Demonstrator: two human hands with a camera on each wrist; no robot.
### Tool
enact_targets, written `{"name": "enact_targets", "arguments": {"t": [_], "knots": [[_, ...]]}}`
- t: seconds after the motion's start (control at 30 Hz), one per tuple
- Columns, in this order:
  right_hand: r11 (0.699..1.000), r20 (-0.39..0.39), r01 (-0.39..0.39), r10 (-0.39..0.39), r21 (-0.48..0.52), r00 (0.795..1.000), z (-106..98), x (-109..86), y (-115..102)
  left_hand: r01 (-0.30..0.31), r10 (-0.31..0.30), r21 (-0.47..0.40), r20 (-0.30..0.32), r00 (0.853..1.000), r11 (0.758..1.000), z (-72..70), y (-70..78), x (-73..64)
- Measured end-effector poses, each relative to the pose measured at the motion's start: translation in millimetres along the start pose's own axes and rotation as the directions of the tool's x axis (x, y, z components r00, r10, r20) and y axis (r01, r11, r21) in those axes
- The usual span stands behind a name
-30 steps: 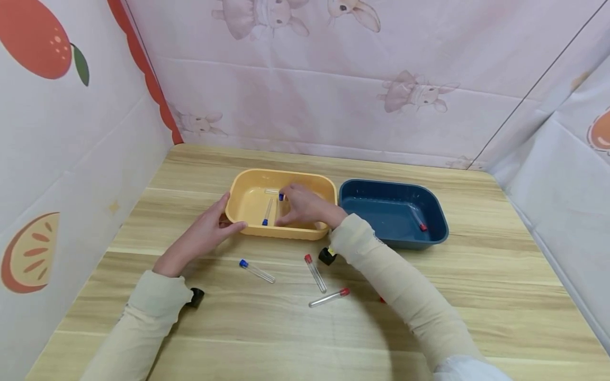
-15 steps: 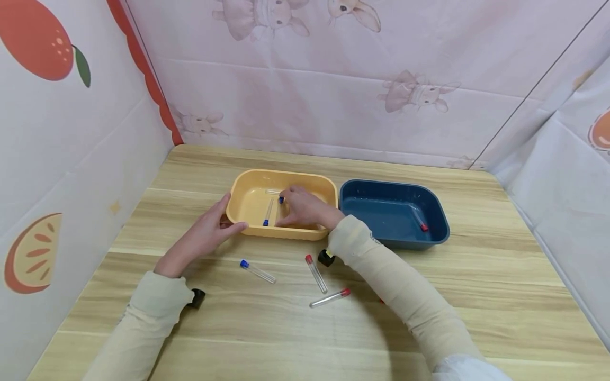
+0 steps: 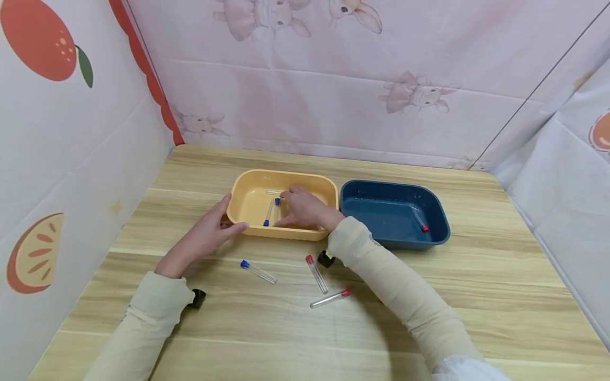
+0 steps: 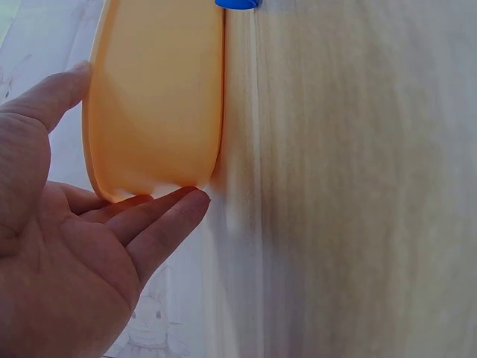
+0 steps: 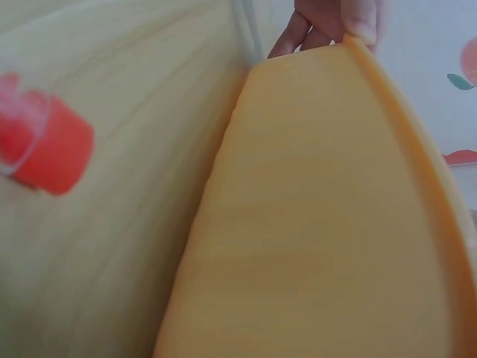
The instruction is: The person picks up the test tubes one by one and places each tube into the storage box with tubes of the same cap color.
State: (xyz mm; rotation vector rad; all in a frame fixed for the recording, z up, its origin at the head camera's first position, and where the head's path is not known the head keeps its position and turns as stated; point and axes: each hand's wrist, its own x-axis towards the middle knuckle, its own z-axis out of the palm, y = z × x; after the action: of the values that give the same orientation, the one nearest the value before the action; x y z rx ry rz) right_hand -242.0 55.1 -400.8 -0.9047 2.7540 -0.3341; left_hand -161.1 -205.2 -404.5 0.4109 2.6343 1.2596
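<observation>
My left hand [image 3: 205, 233] holds the left end of a yellow plastic bin [image 3: 286, 233], thumb at the front corner and fingers against the end wall. The left wrist view shows these fingers [image 4: 164, 231] touching that wall. Inside the bin reaches my right hand [image 3: 307, 207], fingers spread apart and holding nothing visible. Just left of it lies a test tube with a blue cap [image 3: 277, 201]. Another blue-capped test tube [image 3: 269, 212] is beside that one, and a clear tube [image 3: 273, 192] lies further back, its cap hidden. The bin wall hides the right hand in the right wrist view.
Right of the yellow bin stands a dark blue bin [image 3: 440, 235] containing a red-capped tube [image 3: 420, 220]. On the wooden table lie a blue-capped tube [image 3: 258, 271] and two red-capped tubes [image 3: 316, 275]. Another red cap [image 3: 381, 301] peeks out by the right sleeve.
The blue-capped tube by my right hand has come away from its fingertips and now lies on the bin floor. That hand has shifted slightly right. My left hand stays put.
</observation>
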Motion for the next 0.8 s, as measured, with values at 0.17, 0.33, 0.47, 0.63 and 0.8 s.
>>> {"name": "enact_targets", "arguments": {"t": [0.17, 0.33, 0.47, 0.63, 0.8], "knots": [[1.000, 0.010, 0.000, 0.000, 0.009, 1.000, -1.2, -3.4, -0.7, 0.010, -0.010, 0.006, 0.000, 1.000, 1.000, 0.7, 0.2, -0.3], [1.000, 0.028, -0.012, 0.012, 0.011, 1.000, -4.8, -8.2, -1.7, 0.015, -0.015, 0.003, 0.001, 1.000, 1.000, 0.9, 0.6, -0.7], [0.999, 0.034, -0.030, 0.028, 0.042, 0.999, -7.6, -12.9, 0.4, 0.021, -0.021, 0.001, 0.003, 1.000, 1.000, 0.8, 2.3, -0.6], [0.992, -0.002, 0.000, 0.000, 0.127, 1.000, -13.7, -23.1, 4.5, 0.028, -0.028, 0.006, 0.005, 1.000, 1.000, 1.1, 4.3, 0.0], [0.977, -0.048, 0.062, -0.054, 0.205, 0.997, -20.8, -32.9, 6.7, 0.030, -0.030, 0.012, 0.001, 1.000, 0.999, 1.7, 3.7, -0.2]]}}
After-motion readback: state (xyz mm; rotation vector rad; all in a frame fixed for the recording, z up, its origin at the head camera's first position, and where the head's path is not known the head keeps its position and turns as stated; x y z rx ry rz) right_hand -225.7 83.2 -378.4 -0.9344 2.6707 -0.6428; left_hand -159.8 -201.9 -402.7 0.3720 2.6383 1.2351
